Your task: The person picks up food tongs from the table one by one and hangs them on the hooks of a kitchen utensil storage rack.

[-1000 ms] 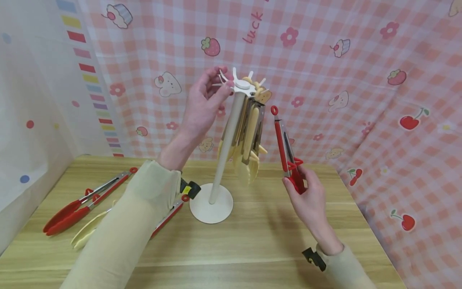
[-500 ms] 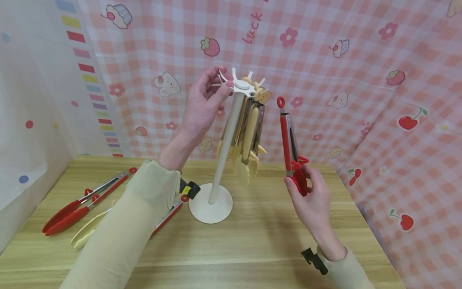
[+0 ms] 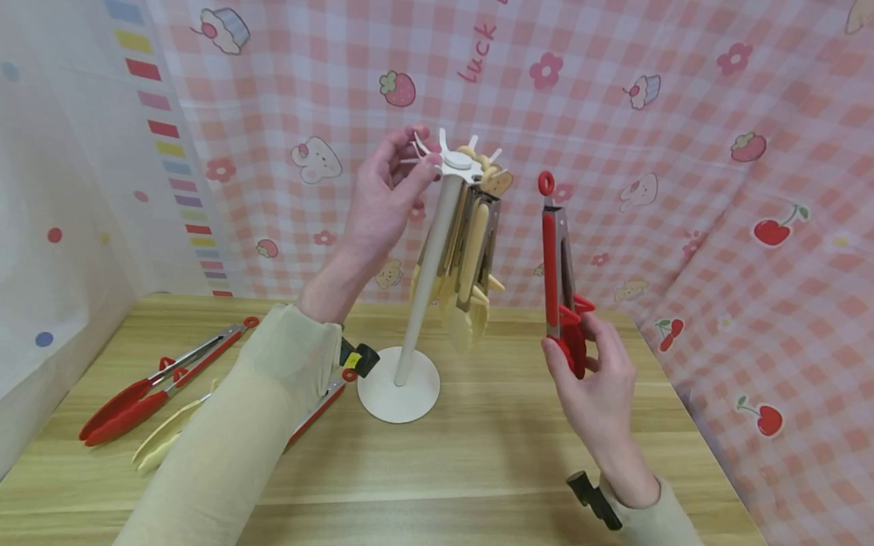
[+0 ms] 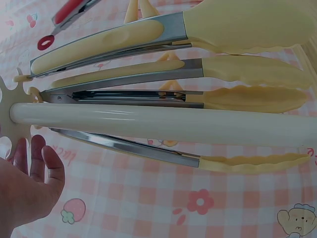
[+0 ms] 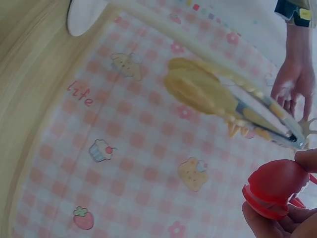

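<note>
In the head view, a white utensil stand (image 3: 430, 273) rises from a round base, with a hooked ring at its top. My left hand (image 3: 384, 205) holds the ring's left hooks between thumb and fingers. Several cream tongs (image 3: 473, 254) hang by their end loops from the far and right hooks, silicone heads down. To the right, my right hand (image 3: 601, 402) grips red tongs (image 3: 551, 273) near their heads, loop end up, apart from the stand. The right wrist view shows the red tongs' closed heads (image 5: 277, 186) between my thumb and fingers.
Red tongs (image 3: 164, 383) lie at the table's left, with cream tongs (image 3: 167, 432) beside them, partly behind my left sleeve. Another red pair (image 3: 321, 409) lies by the stand's base, also partly covered. A checked curtain (image 3: 601, 106) hangs behind the table.
My right hand has moved the red tongs to the right, away from the stand, turning them more upright with the loop higher. My left hand and the stand have stayed put.
</note>
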A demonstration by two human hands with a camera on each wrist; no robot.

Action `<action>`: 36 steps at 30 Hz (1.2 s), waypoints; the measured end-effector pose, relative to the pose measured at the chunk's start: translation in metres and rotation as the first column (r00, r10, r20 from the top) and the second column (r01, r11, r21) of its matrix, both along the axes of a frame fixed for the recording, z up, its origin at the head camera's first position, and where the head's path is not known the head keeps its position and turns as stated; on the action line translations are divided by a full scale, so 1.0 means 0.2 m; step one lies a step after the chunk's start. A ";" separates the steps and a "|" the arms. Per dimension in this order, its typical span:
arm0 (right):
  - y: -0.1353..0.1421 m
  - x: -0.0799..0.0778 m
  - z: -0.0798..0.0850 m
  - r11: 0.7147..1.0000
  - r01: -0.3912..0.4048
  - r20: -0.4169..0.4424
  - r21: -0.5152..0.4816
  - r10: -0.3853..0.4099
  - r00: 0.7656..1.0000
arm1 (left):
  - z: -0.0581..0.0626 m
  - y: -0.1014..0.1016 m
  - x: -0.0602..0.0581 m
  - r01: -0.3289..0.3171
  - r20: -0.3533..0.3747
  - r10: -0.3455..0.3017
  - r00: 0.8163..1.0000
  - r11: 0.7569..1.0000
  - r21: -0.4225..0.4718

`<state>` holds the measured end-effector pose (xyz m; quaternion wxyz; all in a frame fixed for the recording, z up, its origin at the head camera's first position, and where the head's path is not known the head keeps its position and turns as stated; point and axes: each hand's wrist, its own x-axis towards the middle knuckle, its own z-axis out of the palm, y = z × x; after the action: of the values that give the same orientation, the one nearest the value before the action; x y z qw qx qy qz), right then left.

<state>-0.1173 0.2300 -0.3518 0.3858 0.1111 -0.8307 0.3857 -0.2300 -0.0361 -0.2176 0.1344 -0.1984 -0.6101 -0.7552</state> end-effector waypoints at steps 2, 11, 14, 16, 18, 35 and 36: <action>-0.01 0.02 0.01 1.000 -0.010 -0.019 -0.001 0.010 1.000 | 0.00 0.00 0.00 0.000 0.003 0.000 1.000 1.000 0.001; -0.08 0.08 0.04 0.999 -0.030 -0.040 0.035 0.031 0.999 | 0.00 0.00 0.01 0.005 0.000 -0.005 1.000 1.000 0.009; -0.10 0.09 0.04 0.998 -0.043 -0.042 0.042 0.045 0.998 | 0.00 0.00 0.01 0.004 -0.006 -0.004 1.000 1.000 0.004; -0.11 0.10 0.04 0.998 -0.057 -0.038 0.039 0.058 0.998 | 0.00 0.00 0.01 0.005 -0.008 -0.005 1.000 1.000 0.003; -0.12 0.10 0.04 0.997 -0.068 -0.032 0.036 0.069 0.997 | 0.00 0.00 0.00 0.005 -0.007 -0.005 1.000 1.000 0.005; -0.20 0.12 0.04 0.995 -0.085 -0.032 0.045 0.087 0.996 | 0.00 0.00 0.00 -0.005 -0.017 0.004 1.000 1.000 -0.015; -0.20 0.12 0.04 0.995 -0.085 -0.032 0.044 0.087 0.996 | 0.00 0.00 0.00 -0.006 -0.020 0.006 1.000 1.000 -0.019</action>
<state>-0.0930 0.1895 -0.3436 0.3806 0.1615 -0.8265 0.3821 -0.2296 -0.0360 -0.2183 0.1407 -0.2054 -0.6166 -0.7469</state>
